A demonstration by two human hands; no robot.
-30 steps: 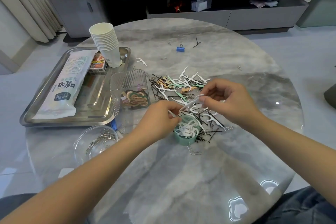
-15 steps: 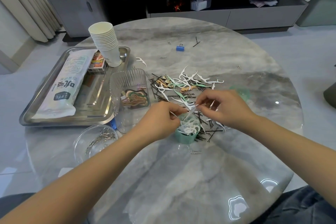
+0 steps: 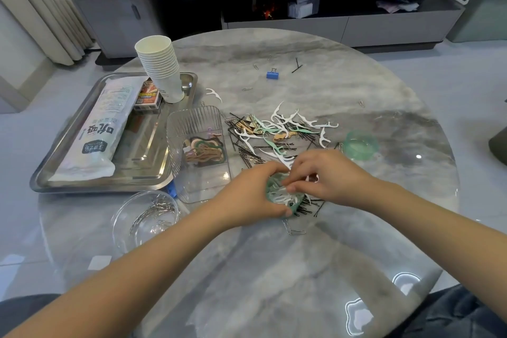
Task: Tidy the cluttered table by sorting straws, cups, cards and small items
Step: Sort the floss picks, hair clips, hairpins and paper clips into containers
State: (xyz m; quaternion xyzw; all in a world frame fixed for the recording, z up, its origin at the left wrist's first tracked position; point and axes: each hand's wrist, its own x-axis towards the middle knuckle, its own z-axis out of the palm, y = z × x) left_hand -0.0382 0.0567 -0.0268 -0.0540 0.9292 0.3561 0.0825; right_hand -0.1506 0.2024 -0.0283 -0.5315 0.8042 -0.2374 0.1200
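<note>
floss picks (image 3: 282,196) lie jumbled in green cup (image 3: 296,207); left hand (image 3: 251,197) grips cup, right hand (image 3: 326,175) pinches picks.

Bright even daylight, glare patches on the round grey marble table (image 3: 274,269) lower right, wide-angle bending at edges, hands slightly soft.

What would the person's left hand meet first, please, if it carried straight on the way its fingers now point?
The left hand grips the small green cup of white floss picks and points right. Going on, it would likely first meet the right hand fingers over the cup, though depth is unclear.
</note>
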